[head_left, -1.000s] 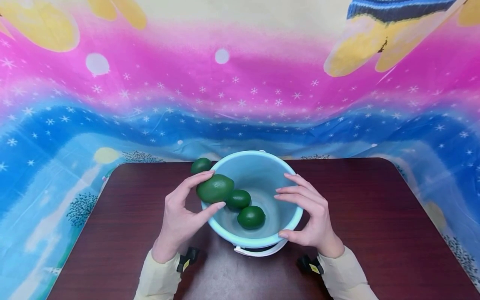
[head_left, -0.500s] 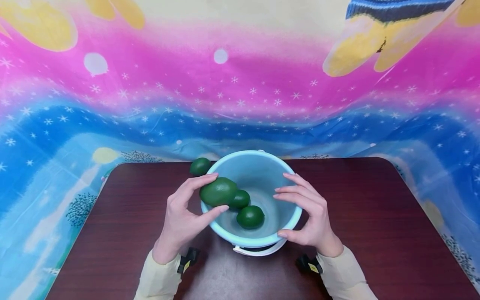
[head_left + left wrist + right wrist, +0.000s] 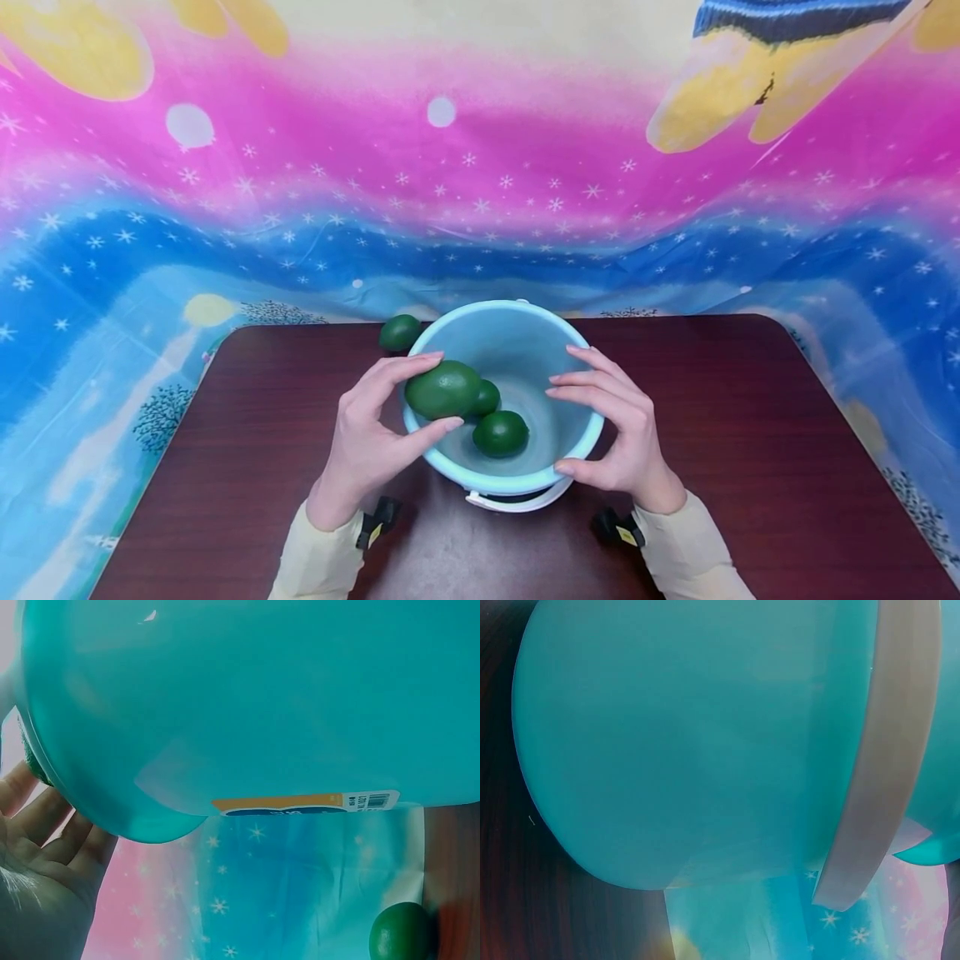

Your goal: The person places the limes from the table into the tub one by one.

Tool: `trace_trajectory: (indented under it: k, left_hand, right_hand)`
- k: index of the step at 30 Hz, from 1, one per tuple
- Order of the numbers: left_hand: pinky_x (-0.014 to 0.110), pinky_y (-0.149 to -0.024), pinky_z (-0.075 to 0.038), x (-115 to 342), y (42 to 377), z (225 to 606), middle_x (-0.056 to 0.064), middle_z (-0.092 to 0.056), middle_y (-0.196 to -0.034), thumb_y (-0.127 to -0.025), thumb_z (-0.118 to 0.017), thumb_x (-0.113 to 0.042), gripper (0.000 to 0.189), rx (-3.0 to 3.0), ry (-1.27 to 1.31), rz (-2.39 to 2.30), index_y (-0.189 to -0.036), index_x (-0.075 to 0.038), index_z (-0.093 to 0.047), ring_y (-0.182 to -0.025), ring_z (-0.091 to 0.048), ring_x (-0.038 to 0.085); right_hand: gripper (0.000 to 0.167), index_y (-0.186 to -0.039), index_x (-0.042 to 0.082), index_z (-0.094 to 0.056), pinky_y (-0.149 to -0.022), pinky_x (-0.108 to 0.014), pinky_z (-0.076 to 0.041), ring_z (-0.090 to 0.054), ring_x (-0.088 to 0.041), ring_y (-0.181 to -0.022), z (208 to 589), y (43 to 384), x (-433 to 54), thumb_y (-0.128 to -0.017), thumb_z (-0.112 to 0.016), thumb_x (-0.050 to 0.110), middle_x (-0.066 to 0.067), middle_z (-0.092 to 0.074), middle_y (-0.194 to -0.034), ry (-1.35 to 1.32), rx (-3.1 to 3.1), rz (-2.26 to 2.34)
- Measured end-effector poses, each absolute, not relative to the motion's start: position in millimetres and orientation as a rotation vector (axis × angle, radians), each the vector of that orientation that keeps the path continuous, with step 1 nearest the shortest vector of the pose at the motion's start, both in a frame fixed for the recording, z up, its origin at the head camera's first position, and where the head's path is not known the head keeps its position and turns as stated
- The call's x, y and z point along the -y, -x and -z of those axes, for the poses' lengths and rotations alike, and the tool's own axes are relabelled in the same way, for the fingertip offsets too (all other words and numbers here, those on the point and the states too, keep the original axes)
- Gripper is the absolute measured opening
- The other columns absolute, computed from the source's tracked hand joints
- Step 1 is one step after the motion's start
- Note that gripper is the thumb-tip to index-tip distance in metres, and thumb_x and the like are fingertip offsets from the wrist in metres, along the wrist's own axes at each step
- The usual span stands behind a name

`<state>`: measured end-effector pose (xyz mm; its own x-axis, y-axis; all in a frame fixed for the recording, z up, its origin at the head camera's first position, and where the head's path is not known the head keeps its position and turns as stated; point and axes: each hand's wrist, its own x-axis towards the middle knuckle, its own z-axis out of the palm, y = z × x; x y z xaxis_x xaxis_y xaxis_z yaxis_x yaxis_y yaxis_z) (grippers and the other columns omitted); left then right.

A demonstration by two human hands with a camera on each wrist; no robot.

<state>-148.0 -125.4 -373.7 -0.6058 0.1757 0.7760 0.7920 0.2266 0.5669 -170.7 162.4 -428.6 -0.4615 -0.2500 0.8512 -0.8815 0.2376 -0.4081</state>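
In the head view my left hand (image 3: 375,433) holds a large green lime (image 3: 442,390) between thumb and fingers, over the left rim of a light blue bucket (image 3: 517,482). Two more limes show inside: one lime (image 3: 501,434) lies near the bottom, and another lime (image 3: 487,398) is partly hidden behind the held one. My right hand (image 3: 630,425) grips the bucket's right rim, fingers reaching over the inside and thumb at the near edge. From the left wrist, the held lime (image 3: 34,759) is mostly hidden behind the bucket wall (image 3: 247,705).
Beyond the bucket on the left, a lime (image 3: 401,332) rests near the table's far edge. A white handle (image 3: 521,503) hangs down on the bucket's near side. The dark red-brown table (image 3: 750,433) backs onto a colourful printed cloth (image 3: 510,183).
My left hand has moved slightly right and toward me with the lime, bringing it further over the bucket. My right hand and the bucket stay nearly where they were.
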Motion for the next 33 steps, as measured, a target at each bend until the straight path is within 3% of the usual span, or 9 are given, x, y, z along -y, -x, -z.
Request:
trace_trajectory:
  k: [33]
  left_hand:
    - [0.028, -0.094, -0.05, 124.2, 156.4, 397.6, 0.014, -0.07, -0.118, -0.082, -0.088, -0.032, 0.054, 1.914, 0.99, 1.337, -0.122, -0.002, -0.07, -0.104, -0.066, 0.026]
  right_hand:
    - [0.067, -0.103, 0.001, -0.077, -0.113, -0.05, -0.036, -0.057, -0.045, -0.121, 432.7, 172.0, -163.9, -0.082, -0.075, 0.064, -0.015, -0.073, -0.103, -1.035, 1.856, -1.229]
